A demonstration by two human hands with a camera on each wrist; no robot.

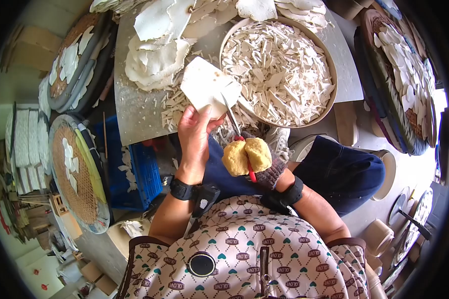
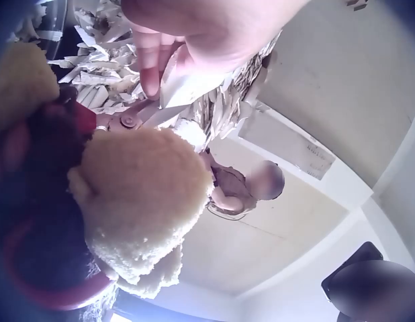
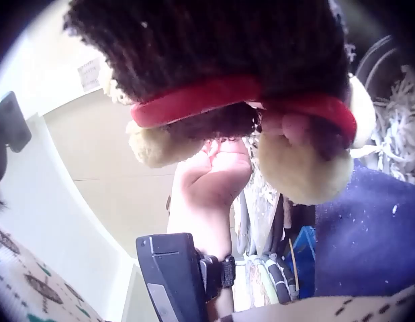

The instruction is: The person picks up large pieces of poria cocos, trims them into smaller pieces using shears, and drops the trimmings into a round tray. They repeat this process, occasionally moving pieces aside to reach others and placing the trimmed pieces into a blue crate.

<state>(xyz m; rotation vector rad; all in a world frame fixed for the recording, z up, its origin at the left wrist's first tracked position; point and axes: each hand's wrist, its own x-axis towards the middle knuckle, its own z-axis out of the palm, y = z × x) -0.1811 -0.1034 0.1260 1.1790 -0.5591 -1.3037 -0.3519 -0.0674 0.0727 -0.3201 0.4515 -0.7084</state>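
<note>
The left hand [image 1: 197, 134] pinches a flat white sheet [image 1: 207, 84] with brownish spots at its lower edge. Scissors with red handles are in the right hand [image 1: 272, 172], which wears a dark knitted glove; their metal blades [image 1: 230, 113] lie at the sheet's right part. Yellow foam pads [image 1: 248, 155] are fixed about the handles and hide most of the right fingers. In the left wrist view the foam [image 2: 144, 194] is beside the red handle, and the left hand [image 2: 207, 30] holds the sheet [image 2: 187, 84]. The right wrist view shows the red handles [image 3: 197, 100] against the glove [image 3: 214, 47].
A round tray [image 1: 333, 74] full of white strips stands on a metal sheet [image 1: 139, 117], with stacked irregular white pieces [image 1: 154, 62] at its left. Blue crate [image 1: 134, 174] lies left of the legs. Round woven racks [image 1: 77, 174] with white pieces stand on both sides.
</note>
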